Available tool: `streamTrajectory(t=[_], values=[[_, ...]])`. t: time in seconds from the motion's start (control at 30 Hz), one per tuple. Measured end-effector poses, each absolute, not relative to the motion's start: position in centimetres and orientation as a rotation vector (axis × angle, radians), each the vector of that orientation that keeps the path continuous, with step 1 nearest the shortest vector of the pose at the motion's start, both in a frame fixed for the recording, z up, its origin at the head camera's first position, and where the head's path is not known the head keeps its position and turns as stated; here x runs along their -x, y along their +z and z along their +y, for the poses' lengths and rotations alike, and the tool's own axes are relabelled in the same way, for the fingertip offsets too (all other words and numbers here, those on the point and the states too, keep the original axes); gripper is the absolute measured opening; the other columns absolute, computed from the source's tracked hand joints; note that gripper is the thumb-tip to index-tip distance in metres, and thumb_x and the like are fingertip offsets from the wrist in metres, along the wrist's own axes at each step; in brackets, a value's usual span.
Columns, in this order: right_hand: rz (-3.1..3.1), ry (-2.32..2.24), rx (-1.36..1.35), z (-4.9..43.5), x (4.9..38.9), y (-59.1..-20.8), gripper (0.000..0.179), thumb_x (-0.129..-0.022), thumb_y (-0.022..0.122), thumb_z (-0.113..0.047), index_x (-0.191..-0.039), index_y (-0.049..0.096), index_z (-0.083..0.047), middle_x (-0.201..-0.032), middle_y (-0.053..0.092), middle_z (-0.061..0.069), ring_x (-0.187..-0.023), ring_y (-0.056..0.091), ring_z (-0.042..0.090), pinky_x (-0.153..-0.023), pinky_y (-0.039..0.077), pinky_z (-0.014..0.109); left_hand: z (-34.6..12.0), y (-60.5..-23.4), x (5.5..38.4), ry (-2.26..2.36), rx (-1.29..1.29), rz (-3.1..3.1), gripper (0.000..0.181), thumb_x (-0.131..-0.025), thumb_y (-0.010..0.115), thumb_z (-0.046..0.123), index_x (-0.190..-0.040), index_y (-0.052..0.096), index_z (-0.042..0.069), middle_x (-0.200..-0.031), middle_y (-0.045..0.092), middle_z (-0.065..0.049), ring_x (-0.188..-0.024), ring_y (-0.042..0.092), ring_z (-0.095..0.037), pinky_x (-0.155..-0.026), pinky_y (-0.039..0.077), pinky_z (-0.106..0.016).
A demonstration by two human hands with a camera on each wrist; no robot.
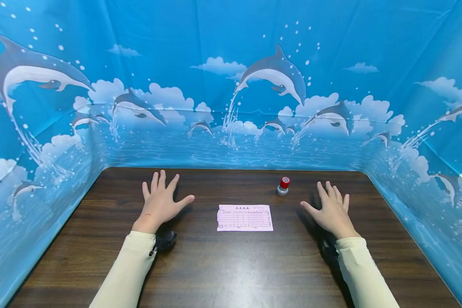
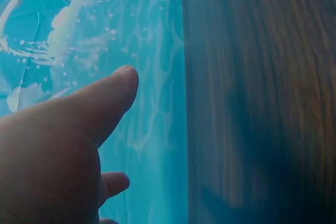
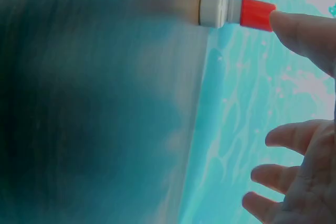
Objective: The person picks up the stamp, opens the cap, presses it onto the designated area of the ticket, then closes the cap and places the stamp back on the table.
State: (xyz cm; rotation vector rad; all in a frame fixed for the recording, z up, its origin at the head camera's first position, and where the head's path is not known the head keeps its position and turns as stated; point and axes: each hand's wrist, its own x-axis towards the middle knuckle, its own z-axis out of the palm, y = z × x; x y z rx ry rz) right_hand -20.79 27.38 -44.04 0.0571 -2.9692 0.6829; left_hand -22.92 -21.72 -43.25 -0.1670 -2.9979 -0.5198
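A pink printed form (image 1: 245, 218) with a table of ruled lines lies flat in the middle of the dark wooden table. Behind it and to its right stands a stamp (image 1: 282, 187) with a red top and a grey-white base, upright. My left hand (image 1: 159, 205) is to the left of the form, fingers spread, holding nothing. On the other side my right hand (image 1: 331, 211) has its fingers extended and holds nothing; the stamp is the thing nearest to it. In the right wrist view the thumb overlaps the edge of the stamp's red top (image 3: 257, 14), but the head view shows them apart.
A blue curtain (image 1: 231, 149) printed with dolphins and clouds rises along the back and both sides of the wooden table (image 1: 215, 269). Dark wrist devices (image 1: 165, 241) sit beneath the cream sleeves (image 1: 123, 273).
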Motion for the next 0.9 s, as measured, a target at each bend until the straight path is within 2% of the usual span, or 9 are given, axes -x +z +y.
streamTrajectory(t=[0.1, 0.27, 0.47, 0.73, 0.9], values=[[-2.983, 0.695, -0.091, 26.9, 20.8, -43.9, 0.095, -0.096, 0.069, -0.051, -0.160, 0.027, 0.006, -0.163, 0.019, 0.037, -0.149, 0.015, 0.057, -0.117, 0.000, 0.075, -21.1, -43.1, 22.8, -0.534, 0.217, -3.001, 0.097, -0.093, 0.061, 0.068, -0.161, 0.033, 0.005, -0.167, 0.010, -0.033, -0.155, 0.000, -0.051, -0.118, -0.004, -0.074], [-3.014, 0.672, -0.171, 26.0, 20.5, -43.5, 0.081, -0.098, 0.068, -0.045, -0.154, 0.041, 0.006, -0.156, 0.038, 0.035, -0.146, 0.032, 0.053, -0.118, 0.016, 0.072, -19.4, -42.9, 22.4, -0.567, 0.329, -3.016, 0.094, -0.092, 0.065, 0.065, -0.160, 0.037, 0.006, -0.167, 0.017, -0.030, -0.155, 0.009, -0.049, -0.121, 0.006, -0.071], [-3.053, 0.689, -0.231, 24.6, 19.9, -42.7, 0.063, -0.098, 0.071, -0.039, -0.143, 0.056, 0.002, -0.144, 0.056, 0.028, -0.134, 0.052, 0.047, -0.108, 0.041, 0.067, -16.4, -42.7, 21.4, -0.570, 0.474, -3.077, 0.089, -0.092, 0.069, 0.061, -0.159, 0.041, 0.011, -0.166, 0.027, -0.025, -0.155, 0.019, -0.044, -0.122, 0.017, -0.065], [-3.056, 0.646, -0.459, 21.3, 19.2, -42.4, 0.052, -0.093, 0.078, -0.033, -0.133, 0.066, -0.002, -0.133, 0.067, 0.017, -0.124, 0.063, 0.037, -0.104, 0.048, 0.060, -12.7, -43.1, 20.1, -0.486, 0.574, -3.084, 0.079, -0.089, 0.077, 0.054, -0.150, 0.055, 0.010, -0.157, 0.045, -0.021, -0.147, 0.039, -0.041, -0.119, 0.032, -0.058], [-3.065, 0.630, -0.574, 19.4, 19.4, -43.1, 0.051, -0.091, 0.081, -0.030, -0.132, 0.067, -0.003, -0.130, 0.069, 0.013, -0.123, 0.064, 0.033, -0.105, 0.049, 0.056, -11.5, -44.0, 20.1, -0.457, 0.569, -3.101, 0.077, -0.087, 0.080, 0.052, -0.148, 0.057, 0.010, -0.153, 0.049, -0.021, -0.143, 0.045, -0.039, -0.116, 0.037, -0.057]])
